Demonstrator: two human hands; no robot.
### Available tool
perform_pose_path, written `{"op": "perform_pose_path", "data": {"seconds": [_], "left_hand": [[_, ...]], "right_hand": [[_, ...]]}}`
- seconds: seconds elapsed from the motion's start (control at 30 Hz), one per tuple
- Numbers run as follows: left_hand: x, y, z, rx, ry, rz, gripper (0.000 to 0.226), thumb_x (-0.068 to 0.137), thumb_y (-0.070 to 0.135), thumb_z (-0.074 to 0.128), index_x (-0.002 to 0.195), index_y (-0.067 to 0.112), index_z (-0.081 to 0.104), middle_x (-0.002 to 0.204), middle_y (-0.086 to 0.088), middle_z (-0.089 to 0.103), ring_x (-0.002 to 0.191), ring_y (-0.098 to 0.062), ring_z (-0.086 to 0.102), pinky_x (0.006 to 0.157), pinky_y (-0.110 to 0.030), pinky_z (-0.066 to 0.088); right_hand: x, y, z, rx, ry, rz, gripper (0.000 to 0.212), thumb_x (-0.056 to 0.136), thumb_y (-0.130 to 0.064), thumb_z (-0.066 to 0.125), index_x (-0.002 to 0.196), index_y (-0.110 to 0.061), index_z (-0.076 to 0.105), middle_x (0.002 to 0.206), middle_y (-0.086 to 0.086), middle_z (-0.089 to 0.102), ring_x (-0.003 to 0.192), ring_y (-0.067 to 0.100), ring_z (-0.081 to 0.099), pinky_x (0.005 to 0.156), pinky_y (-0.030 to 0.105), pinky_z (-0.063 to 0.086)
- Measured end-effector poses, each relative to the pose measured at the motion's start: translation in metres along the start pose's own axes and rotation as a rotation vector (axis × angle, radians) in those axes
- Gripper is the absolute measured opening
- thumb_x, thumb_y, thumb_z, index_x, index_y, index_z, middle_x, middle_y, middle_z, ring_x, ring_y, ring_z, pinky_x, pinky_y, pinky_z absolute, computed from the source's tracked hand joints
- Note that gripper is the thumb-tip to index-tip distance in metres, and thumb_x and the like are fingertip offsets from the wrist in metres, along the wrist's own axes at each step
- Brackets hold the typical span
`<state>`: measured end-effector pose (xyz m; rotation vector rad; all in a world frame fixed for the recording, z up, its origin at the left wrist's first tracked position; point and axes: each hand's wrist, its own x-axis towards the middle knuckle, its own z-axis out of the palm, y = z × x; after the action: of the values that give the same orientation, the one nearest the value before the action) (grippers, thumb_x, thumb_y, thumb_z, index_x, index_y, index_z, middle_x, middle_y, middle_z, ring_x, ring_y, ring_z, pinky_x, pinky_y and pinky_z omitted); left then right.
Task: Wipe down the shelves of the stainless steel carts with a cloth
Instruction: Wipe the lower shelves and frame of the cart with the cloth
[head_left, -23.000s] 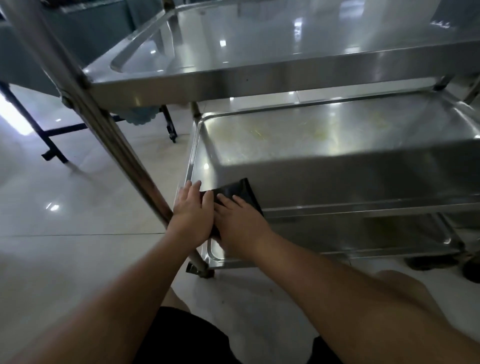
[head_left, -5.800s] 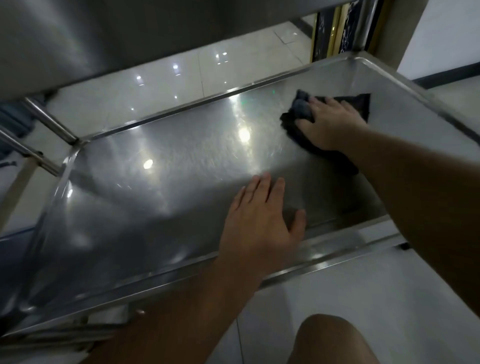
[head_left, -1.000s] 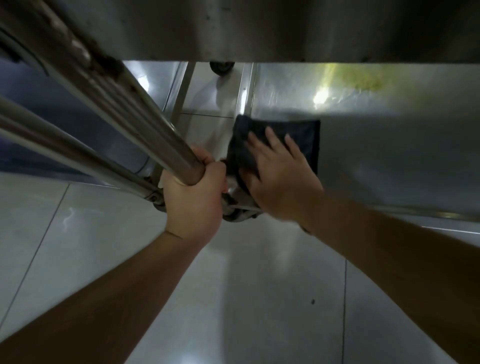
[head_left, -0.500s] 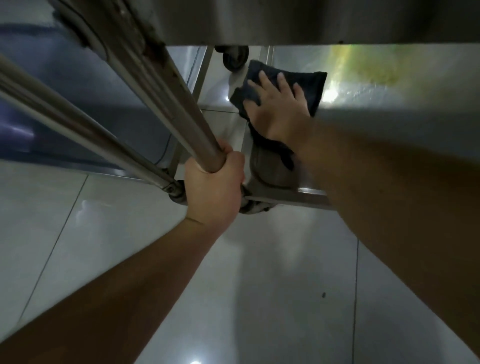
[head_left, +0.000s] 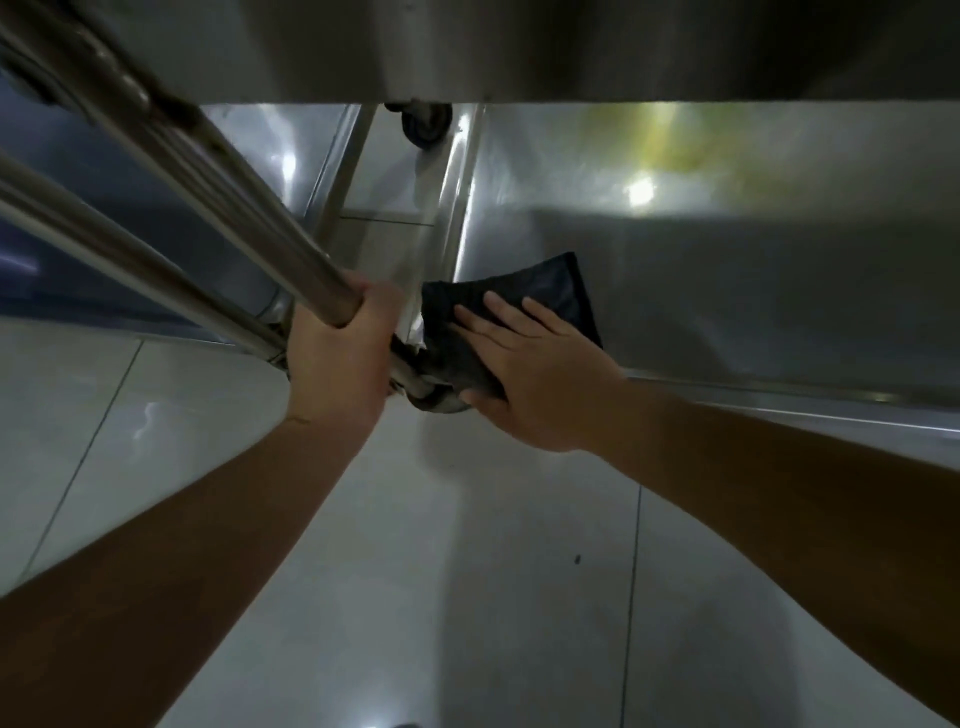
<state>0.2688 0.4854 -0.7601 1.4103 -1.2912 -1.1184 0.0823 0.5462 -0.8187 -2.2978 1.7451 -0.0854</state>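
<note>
dim, soft and wide-angle-warped view; a glare spot on the steel shelf (head_left: 727, 270), shadow over the floor (head_left: 467, 597).

Upper shelf (head_left: 571, 47) low overhead, upright post (head_left: 218, 182) at left

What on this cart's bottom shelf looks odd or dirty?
A yellowish smear stains the far part of the bottom shelf, beyond the dark cloth under the right hand. Nothing looks damaged or askew.
</note>
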Motion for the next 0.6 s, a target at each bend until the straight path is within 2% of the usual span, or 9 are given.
{"op": "perform_pose_path", "data": {"seconds": [0.1,0.17,0.2,0.27,0.3,0.37,0.47,0.53,0.6], "left_hand": [[-0.015,-0.015,-0.011,0.254,-0.054,-0.062,0.019,0.089,0.026,0.078,0.101,0.025,0.063,0.083,0.008,0.068,0.076,-0.008,0.066,0.069,-0.026,0.056],[-0.032,-0.029,-0.013,0.552,-0.094,-0.199,0.027,0.09,0.026,0.077,0.1,0.006,0.062,0.081,-0.003,0.064,0.073,-0.019,0.06,0.064,-0.032,0.047],[-0.042,-0.035,-0.012,0.675,-0.146,-0.3,0.029,0.09,0.026,0.076,0.098,0.003,0.061,0.082,-0.006,0.063,0.074,-0.023,0.058,0.062,-0.032,0.041],[-0.061,-0.039,-0.005,0.798,-0.327,-0.45,0.023,0.093,0.028,0.073,0.097,0.007,0.064,0.085,-0.006,0.066,0.079,-0.026,0.061,0.063,-0.032,0.042],[-0.07,-0.037,0.003,0.82,-0.422,-0.458,0.018,0.094,0.029,0.072,0.094,0.011,0.066,0.086,-0.006,0.068,0.082,-0.026,0.064,0.064,-0.032,0.044],[-0.077,-0.029,0.021,0.881,-0.556,-0.357,0.014,0.093,0.032,0.071,0.088,0.021,0.066,0.081,-0.002,0.069,0.079,-0.02,0.066,0.06,-0.031,0.046],[-0.082,-0.008,0.06,0.907,-0.698,-0.113,0.011,0.091,0.036,0.07,0.085,0.029,0.062,0.073,0.008,0.068,0.057,-0.003,0.058,0.049,-0.024,0.045],[-0.085,0.007,0.085,0.884,-0.758,0.01,0.007,0.088,0.043,0.064,0.088,0.04,0.059,0.072,0.014,0.067,0.053,-0.002,0.058,0.041,-0.017,0.04],[-0.089,0.015,0.107,0.853,-0.803,0.134,0.009,0.084,0.049,0.058,0.091,0.044,0.056,0.074,0.012,0.067,0.056,-0.004,0.06,0.042,-0.018,0.042]], "right_hand": [[-0.029,0.019,0.001,-0.058,-0.001,-0.019,0.07,0.106,-0.058,0.03,0.166,-0.023,0.02,0.173,-0.006,0.017,0.16,0.02,0.008,0.13,0.045,0.01],[-0.047,0.036,0.0,-0.061,-0.018,-0.005,0.069,0.107,-0.059,0.03,0.166,-0.024,0.018,0.173,-0.007,0.015,0.16,0.018,0.006,0.13,0.044,0.009],[-0.056,0.044,-0.001,-0.066,-0.024,0.006,0.069,0.107,-0.059,0.029,0.166,-0.025,0.017,0.173,-0.007,0.014,0.16,0.017,0.005,0.13,0.044,0.008],[-0.075,0.06,0.0,-0.086,-0.025,0.026,0.069,0.107,-0.06,0.028,0.166,-0.025,0.016,0.173,-0.007,0.014,0.16,0.017,0.005,0.13,0.044,0.009],[-0.087,0.068,-0.001,-0.094,-0.022,0.039,0.07,0.106,-0.06,0.028,0.166,-0.025,0.017,0.173,-0.007,0.014,0.16,0.017,0.006,0.13,0.044,0.009],[-0.105,0.083,-0.002,-0.098,-0.019,0.061,0.071,0.106,-0.063,0.026,0.165,-0.026,0.017,0.173,-0.008,0.014,0.16,0.016,0.005,0.13,0.043,0.008],[-0.138,0.11,-0.005,-0.112,-0.038,0.093,0.073,0.104,-0.066,0.017,0.166,-0.028,0.011,0.172,-0.01,0.005,0.16,0.015,-0.003,0.129,0.041,0.001],[-0.163,0.129,-0.006,-0.124,-0.044,0.12,0.073,0.102,-0.068,0.012,0.165,-0.031,0.005,0.17,-0.011,-0.001,0.159,0.016,-0.006,0.127,0.042,-0.002],[-0.189,0.149,-0.008,-0.131,-0.049,0.155,0.073,0.101,-0.07,0.01,0.163,-0.034,0.001,0.168,-0.011,-0.001,0.159,0.017,-0.006,0.127,0.043,-0.002]]}}
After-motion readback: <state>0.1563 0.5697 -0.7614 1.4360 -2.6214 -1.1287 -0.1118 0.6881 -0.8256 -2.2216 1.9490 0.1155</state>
